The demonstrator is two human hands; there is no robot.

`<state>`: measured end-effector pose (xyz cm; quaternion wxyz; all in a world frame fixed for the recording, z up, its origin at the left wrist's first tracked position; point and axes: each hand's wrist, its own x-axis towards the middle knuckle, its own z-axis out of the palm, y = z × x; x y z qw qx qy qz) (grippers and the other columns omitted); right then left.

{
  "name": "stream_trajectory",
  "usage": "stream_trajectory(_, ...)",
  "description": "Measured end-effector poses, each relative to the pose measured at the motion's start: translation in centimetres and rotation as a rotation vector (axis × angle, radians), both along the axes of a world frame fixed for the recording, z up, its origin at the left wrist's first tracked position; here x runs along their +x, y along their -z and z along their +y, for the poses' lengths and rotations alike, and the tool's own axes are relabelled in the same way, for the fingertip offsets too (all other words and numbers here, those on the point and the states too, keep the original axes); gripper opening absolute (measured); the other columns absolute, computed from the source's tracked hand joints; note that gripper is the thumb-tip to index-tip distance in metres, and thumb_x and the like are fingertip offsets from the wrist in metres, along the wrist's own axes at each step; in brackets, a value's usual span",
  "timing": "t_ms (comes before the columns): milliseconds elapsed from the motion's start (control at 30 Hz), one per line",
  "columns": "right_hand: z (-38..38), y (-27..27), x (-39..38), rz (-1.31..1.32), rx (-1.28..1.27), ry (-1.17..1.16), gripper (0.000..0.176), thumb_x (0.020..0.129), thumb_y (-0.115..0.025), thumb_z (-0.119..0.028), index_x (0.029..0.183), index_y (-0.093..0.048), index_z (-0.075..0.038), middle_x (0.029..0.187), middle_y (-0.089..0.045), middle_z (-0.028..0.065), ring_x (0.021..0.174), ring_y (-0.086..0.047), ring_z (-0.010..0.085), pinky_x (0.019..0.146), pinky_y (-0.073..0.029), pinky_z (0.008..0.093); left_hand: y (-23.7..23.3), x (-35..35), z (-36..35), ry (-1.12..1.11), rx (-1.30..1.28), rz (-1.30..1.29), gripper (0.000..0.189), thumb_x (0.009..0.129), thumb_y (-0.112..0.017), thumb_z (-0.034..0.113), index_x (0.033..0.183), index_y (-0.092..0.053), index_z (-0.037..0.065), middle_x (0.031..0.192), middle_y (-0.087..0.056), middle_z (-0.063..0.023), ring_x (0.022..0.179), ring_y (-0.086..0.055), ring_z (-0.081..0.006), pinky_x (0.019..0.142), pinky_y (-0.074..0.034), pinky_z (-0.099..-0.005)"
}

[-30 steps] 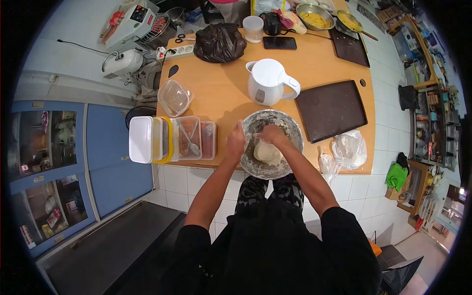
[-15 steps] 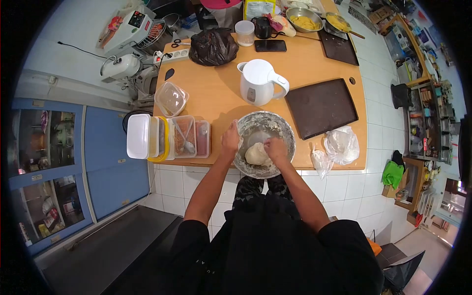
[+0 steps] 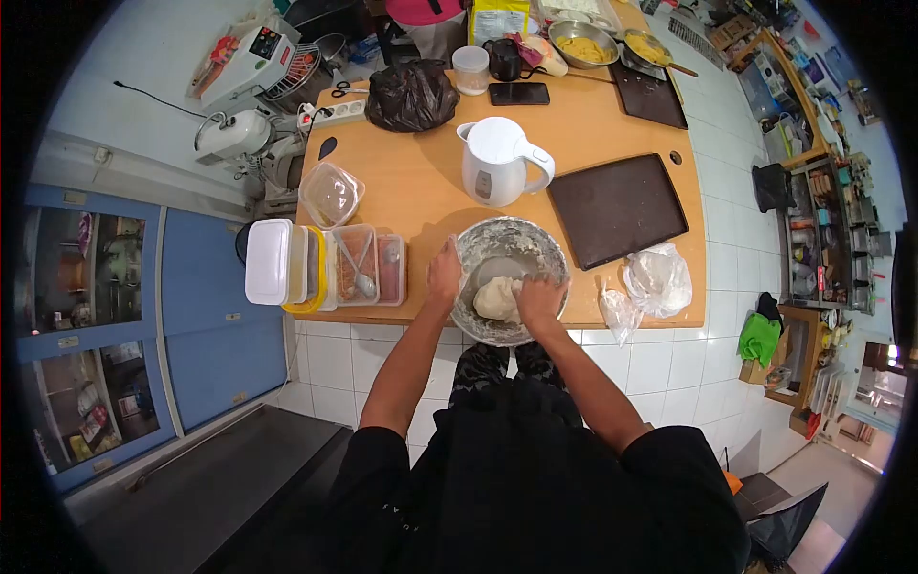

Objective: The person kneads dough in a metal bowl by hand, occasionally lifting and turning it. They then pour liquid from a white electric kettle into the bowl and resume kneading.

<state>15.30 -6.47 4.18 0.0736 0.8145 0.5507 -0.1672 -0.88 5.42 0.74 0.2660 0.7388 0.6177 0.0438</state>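
Note:
A metal mixing bowl [image 3: 552, 247], its inner wall smeared with flour and bits of dough, stands at the table's front edge. Inside it lies a pale lump of dough [image 3: 496, 299], toward the near side. My left hand [image 3: 445, 275] is closed around the bowl's left rim. Over the right part of the dough is my right hand [image 3: 542, 300], knuckles up, its fingers curled against the lump. Some of its fingertips are hidden by the hand itself. Just beyond the bowl stands a white electric kettle [image 3: 497, 163].
A dark baking tray [image 3: 620, 210] and plastic bags of white stuff [image 3: 658, 280] lie to the right. Plastic containers [image 3: 356, 263] line the left front. Behind are a black plastic bag [image 3: 411, 96], a phone [image 3: 519, 94] and a bowl of yellow food [image 3: 583, 44]. Another person [image 3: 435, 29] stands at the far side.
My right hand has shifted slightly right and nearer to me on the dough, which now looks more drawn out toward it. My left hand stays on the rim. The view has shifted slightly.

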Motion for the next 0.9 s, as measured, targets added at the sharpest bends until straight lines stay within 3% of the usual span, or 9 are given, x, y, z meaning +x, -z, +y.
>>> stream_trajectory(100,-0.5,3.1,-1.4,-0.039,0.088,-0.032,0.036,0.082,-0.065,-0.032,0.111,-0.063,-0.01,0.11,-0.064,0.0127,0.115,-0.053,0.0318,0.105,-0.03,0.0559,0.0,-0.1,0.1,0.009,-0.009,0.006,0.037,0.098,-0.038,0.015,0.13,-0.045,0.0,0.124,-0.058,-0.0214,0.106,-0.061,-0.0381,0.089,-0.049,-0.0465)
stream_trajectory(200,-0.5,2.5,-1.4,0.234,0.27,0.1,0.029,0.08,-0.069,-0.024,0.104,-0.063,-0.008,0.101,-0.064,0.0133,0.105,-0.058,0.0342,0.099,-0.037,0.0485,0.2,0.1,0.0,0.007,0.028,0.037,0.035,0.097,-0.038,0.015,0.128,-0.045,0.0,0.122,-0.058,-0.0222,0.103,-0.061,-0.0389,0.087,-0.05,-0.0472)
stream_trajectory(300,-1.4,1.9,-2.2,0.536,0.378,0.106,0.03,0.078,-0.067,-0.017,0.106,-0.061,-0.006,0.101,-0.064,0.0169,0.101,-0.059,0.0347,0.094,-0.039,0.0474,0.2,0.3,0.0,-0.01,0.029,0.032,0.033,0.097,-0.038,0.015,0.126,-0.046,0.0,0.119,-0.059,-0.0229,0.099,-0.063,-0.0394,0.084,-0.051,-0.0476)
stream_trajectory(400,-2.4,1.2,-3.3,0.664,0.503,-0.131,0.03,0.08,-0.065,-0.017,0.106,-0.06,-0.004,0.1,-0.064,0.0188,0.102,-0.058,0.0378,0.092,-0.041,0.0463,0.5,0.0,-0.1,0.041,0.116,0.0,0.032,0.098,-0.038,0.015,0.125,-0.045,0.001,0.115,-0.061,-0.0237,0.096,-0.064,-0.0403,0.08,-0.052,-0.0477)
stream_trajectory(500,-3.0,-0.8,-3.8,0.723,0.448,-0.303,0.03,0.08,-0.066,-0.017,0.106,-0.06,-0.005,0.102,-0.064,0.018,0.103,-0.058,0.0384,0.089,-0.043,0.0464,0.9,0.4,0.2,0.052,0.121,-0.005,0.031,0.098,-0.037,0.016,0.124,-0.046,0.001,0.112,-0.061,-0.0241,0.095,-0.064,-0.041,0.079,-0.052,-0.0476)
stream_trajectory(633,-2.6,1.3,-2.9,0.93,0.409,-0.085,0.035,0.078,-0.069,-0.015,0.11,-0.06,-0.004,0.104,-0.063,0.0181,0.096,-0.061,0.0364,0.087,-0.045,0.0435,0.8,0.3,0.2,0.006,0.087,-0.04,0.033,0.099,-0.036,0.017,0.124,-0.047,0.0,0.112,-0.061,-0.025,0.094,-0.063,-0.0419,0.081,-0.051,-0.0485)
stream_trajectory(733,-1.6,0.7,-2.5,0.995,0.339,0.227,0.041,0.078,-0.069,-0.014,0.117,-0.059,-0.006,0.121,-0.056,0.0166,0.109,-0.055,0.0385,0.092,-0.04,0.051,1.4,-0.1,-0.5,-0.06,0.051,-0.066,0.034,0.099,-0.036,0.017,0.127,-0.046,-0.001,0.112,-0.061,-0.0254,0.094,-0.063,-0.0419,0.082,-0.05,-0.0487)
stream_trajectory(833,-1.4,-1.4,-3.9,0.419,0.282,-0.001,0.049,0.083,-0.065,-0.021,0.129,-0.052,-0.01,0.139,-0.042,0.0144,0.128,-0.04,0.0419,0.102,-0.029,0.0591,1.9,-0.5,-0.7,-0.069,0.059,-0.077,0.037,0.095,-0.043,0.012,0.13,-0.044,0.0,0.113,-0.061,-0.0252,0.095,-0.063,-0.0418,0.083,-0.05,-0.0483)
stream_trajectory(900,-1.9,3.9,-5.0,0.368,0.352,-0.082,0.053,0.087,-0.06,-0.029,0.136,-0.046,-0.014,0.144,-0.037,0.0146,0.134,-0.029,0.0436,0.107,-0.019,0.0621,2.1,-0.6,-0.7,-0.071,0.061,-0.079,0.04,0.092,-0.047,0.009,0.131,-0.043,0.0,0.114,-0.061,-0.0247,0.096,-0.063,-0.0417,0.083,-0.05,-0.0478)
